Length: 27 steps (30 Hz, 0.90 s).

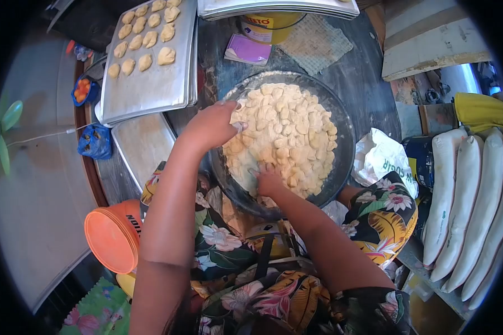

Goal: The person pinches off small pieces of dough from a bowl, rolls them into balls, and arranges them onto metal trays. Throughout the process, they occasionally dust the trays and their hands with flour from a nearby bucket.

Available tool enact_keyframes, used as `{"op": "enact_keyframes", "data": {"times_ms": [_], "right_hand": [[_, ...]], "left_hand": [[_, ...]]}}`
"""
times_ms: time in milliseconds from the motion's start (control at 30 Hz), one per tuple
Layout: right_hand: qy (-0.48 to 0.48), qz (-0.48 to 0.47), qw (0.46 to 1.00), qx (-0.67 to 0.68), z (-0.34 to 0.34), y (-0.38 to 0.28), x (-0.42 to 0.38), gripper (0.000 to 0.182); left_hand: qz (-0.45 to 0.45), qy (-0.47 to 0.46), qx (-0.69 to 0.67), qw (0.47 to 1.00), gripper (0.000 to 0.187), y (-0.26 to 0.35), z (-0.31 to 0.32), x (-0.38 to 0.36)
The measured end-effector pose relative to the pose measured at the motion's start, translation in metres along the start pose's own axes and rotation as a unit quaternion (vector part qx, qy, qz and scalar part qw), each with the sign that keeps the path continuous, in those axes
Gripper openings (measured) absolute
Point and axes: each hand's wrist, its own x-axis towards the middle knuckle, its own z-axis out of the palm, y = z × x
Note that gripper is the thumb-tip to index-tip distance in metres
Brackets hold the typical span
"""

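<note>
A wide dark basin sits before me, filled with many small floury dough pieces. My left hand reaches over the basin's left side, with thumb and forefinger apart at the edge of the dough. Lower in the basin, my right hand touches the dough with its fingers spread. Beside those fingertips is a pale patch of basin bottom dusted with flour. Part of the left hand's fingers is hidden behind the hand itself.
At upper left, a metal tray of dough balls tops a stack. More trays stand above a yellow bucket. A purple packet, a crumpled sugar bag, an orange tub and long white filled bags lie around.
</note>
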Motion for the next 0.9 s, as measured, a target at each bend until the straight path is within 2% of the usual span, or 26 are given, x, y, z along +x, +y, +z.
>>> {"op": "enact_keyframes", "data": {"times_ms": [67, 100, 167, 200, 267, 400, 467, 500, 533, 567, 600, 633, 700, 733, 800, 833, 867, 900], "right_hand": [[-0.067, -0.026, 0.993, -0.090, -0.017, -0.009, -0.008, 0.052], [-0.066, -0.027, 0.993, -0.092, -0.009, -0.011, -0.014, 0.052], [-0.069, -0.071, 0.992, -0.084, 0.016, -0.013, -0.030, 0.047], [-0.065, -0.071, 0.992, -0.084, 0.019, -0.011, -0.036, 0.047], [-0.119, -0.071, 0.990, -0.006, 0.020, 0.005, -0.051, 0.043], [-0.098, -0.032, 0.995, 0.013, 0.031, 0.043, -0.052, 0.040], [-0.075, 0.010, 0.989, 0.130, 0.016, 0.060, -0.044, 0.036], [-0.072, 0.010, 0.989, 0.129, 0.003, 0.066, -0.044, 0.036], [-0.077, 0.078, 0.934, 0.340, -0.014, 0.071, -0.046, 0.038], [-0.078, 0.140, 0.830, 0.534, -0.032, 0.075, -0.049, 0.041], [-0.075, 0.139, 0.831, 0.534, -0.048, 0.079, -0.051, 0.041], [-0.087, 0.122, 0.825, 0.544, -0.064, 0.083, -0.054, 0.040], [-0.094, 0.103, 0.821, 0.553, -0.095, 0.085, -0.066, 0.040], [-0.118, 0.087, 0.801, 0.581, -0.110, 0.084, -0.073, 0.045], [-0.161, 0.041, 0.744, 0.648, -0.124, 0.086, -0.082, 0.051], [-0.157, 0.040, 0.746, 0.646, -0.125, 0.085, -0.085, 0.051], [-0.109, 0.026, 0.719, 0.686, -0.123, 0.081, -0.087, 0.052], [-0.061, 0.012, 0.689, 0.722, -0.122, 0.077, -0.089, 0.052]], "left_hand": [[0.006, -0.001, -0.004, 1.000, 0.052, -0.001, 0.003, -0.003], [0.014, -0.002, -0.004, 1.000, 0.052, -0.001, 0.004, -0.006], [0.014, -0.003, 0.001, 1.000, 0.052, -0.003, 0.005, -0.009], [0.015, -0.008, 0.004, 1.000, 0.052, -0.004, 0.005, -0.010], [0.020, -0.018, 0.001, 1.000, 0.051, -0.008, 0.002, -0.012], [0.027, -0.020, -0.002, 0.999, 0.049, -0.012, 0.004, -0.018], [0.030, -0.026, -0.005, 0.999, 0.050, -0.016, 0.015, -0.019], [0.035, -0.033, -0.006, 0.999, 0.050, -0.017, 0.019, -0.019], [0.037, -0.031, -0.004, 0.999, 0.050, -0.014, 0.021, -0.020], [0.033, -0.102, 0.008, 0.994, 0.053, -0.009, 0.023, -0.021], [0.029, -0.173, 0.021, 0.984, 0.055, -0.003, 0.026, -0.021], [0.032, -0.170, 0.024, 0.985, 0.055, 0.004, 0.029, -0.019], [0.045, -0.418, 0.059, 0.905, 0.067, 0.021, 0.037, -0.014], [0.047, -0.415, 0.063, 0.907, 0.067, 0.027, 0.043, -0.016], [0.104, -0.333, 0.050, 0.936, 0.077, 0.036, 0.064, -0.027], [0.106, -0.330, 0.051, 0.937, 0.077, 0.039, 0.077, -0.028], [0.130, -0.229, -0.063, 0.963, 0.079, 0.042, 0.093, -0.030], [0.151, -0.123, -0.176, 0.965, 0.082, 0.047, 0.102, -0.029]]}}
